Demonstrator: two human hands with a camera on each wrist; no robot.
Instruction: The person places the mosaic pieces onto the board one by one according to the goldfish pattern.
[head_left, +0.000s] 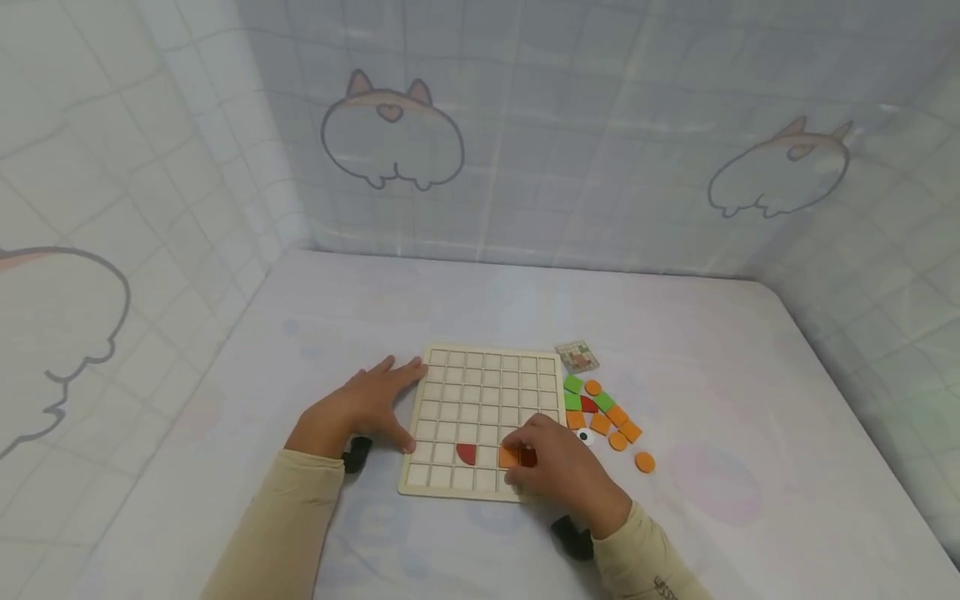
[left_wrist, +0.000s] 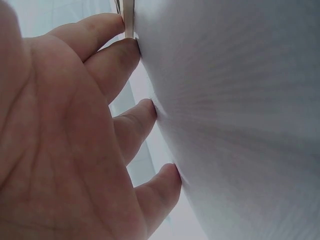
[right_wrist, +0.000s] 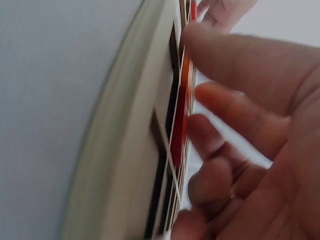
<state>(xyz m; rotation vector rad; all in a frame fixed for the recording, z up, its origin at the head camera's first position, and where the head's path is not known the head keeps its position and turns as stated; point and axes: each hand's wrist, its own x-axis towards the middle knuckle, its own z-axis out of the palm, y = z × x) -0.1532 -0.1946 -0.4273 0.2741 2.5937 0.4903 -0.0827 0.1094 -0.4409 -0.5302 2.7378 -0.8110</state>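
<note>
A pale wooden grid board (head_left: 450,408) lies flat on the table. My left hand (head_left: 367,405) rests at its left edge, fingers spread, with the thumb and a fingertip at the rim. In the left wrist view, other fingertips (left_wrist: 149,107) touch the table surface. Over the lower right cells, my right hand (head_left: 566,467) holds an orange square tile (head_left: 508,457) between thumb and index finger, low at the board. Beside that tile, a red piece (head_left: 528,457) is partly hidden by the hand. Two cells to the left sits a red quarter-round tile (head_left: 467,453).
Right of the board lie loose green squares (head_left: 573,384), orange squares (head_left: 600,423), orange discs (head_left: 645,462), a red piece (head_left: 589,404) and a white eye piece (head_left: 585,436). A small patterned card (head_left: 577,357) lies by the upper right corner. Printed curtains surround the table.
</note>
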